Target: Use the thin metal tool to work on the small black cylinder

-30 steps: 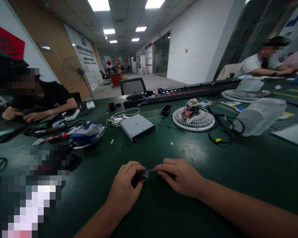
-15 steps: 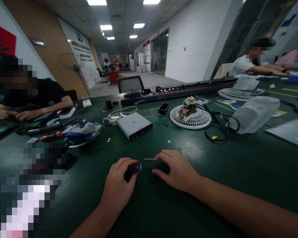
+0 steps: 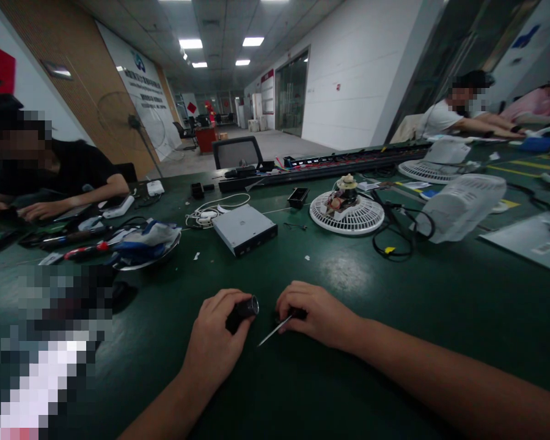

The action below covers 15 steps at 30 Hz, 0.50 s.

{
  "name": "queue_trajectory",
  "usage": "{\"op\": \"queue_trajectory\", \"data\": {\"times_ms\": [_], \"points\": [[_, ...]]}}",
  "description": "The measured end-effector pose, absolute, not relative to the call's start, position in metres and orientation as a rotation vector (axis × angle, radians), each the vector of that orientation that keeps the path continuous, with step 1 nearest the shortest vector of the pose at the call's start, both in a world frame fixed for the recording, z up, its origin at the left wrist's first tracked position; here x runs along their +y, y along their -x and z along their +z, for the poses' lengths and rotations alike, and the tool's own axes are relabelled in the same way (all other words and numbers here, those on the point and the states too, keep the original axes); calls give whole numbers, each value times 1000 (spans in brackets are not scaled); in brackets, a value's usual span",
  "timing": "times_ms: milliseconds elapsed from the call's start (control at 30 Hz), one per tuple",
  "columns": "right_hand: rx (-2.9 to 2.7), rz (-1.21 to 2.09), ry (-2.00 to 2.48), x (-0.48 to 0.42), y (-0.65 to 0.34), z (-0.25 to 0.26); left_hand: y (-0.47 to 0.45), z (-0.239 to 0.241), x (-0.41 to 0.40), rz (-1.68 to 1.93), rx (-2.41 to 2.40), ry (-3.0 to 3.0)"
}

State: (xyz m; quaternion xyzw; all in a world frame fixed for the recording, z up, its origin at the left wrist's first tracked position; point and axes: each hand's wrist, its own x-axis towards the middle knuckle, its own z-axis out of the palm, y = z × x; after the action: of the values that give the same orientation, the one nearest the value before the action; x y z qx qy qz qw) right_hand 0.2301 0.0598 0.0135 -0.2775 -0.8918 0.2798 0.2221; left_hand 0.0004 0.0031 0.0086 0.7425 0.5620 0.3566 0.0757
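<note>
My left hand (image 3: 215, 342) is closed around a short black cylindrical handle (image 3: 242, 310) whose open metal-rimmed end points right. My right hand (image 3: 314, 315) is closed on a thin screwdriver shaft (image 3: 271, 333), which slants down and to the left, its tip free of the handle. Both hands rest on the dark green table (image 3: 348, 342) close to its near edge, a few centimetres apart.
Beyond the hands lie a grey optical drive (image 3: 244, 228), a white fan grille with a motor (image 3: 347, 212), a white fan housing (image 3: 461, 206), black cables (image 3: 396, 238) and a dish of tools (image 3: 142, 244). Other people work at the left and the far right.
The shaft was seated in the handle; my right hand pulled it out and has now swung it down to point left and downward. The view tilted slightly.
</note>
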Motion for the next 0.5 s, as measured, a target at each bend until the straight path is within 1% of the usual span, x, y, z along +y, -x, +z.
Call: {"op": "queue_trajectory", "data": {"times_ms": [200,500], "points": [[-2362,771,950,57,-230,16,0,8,3,1087,1634,-2261],[-2206,813,800,52,-229,17,-1,11,0,1074,1478,-2337]]}}
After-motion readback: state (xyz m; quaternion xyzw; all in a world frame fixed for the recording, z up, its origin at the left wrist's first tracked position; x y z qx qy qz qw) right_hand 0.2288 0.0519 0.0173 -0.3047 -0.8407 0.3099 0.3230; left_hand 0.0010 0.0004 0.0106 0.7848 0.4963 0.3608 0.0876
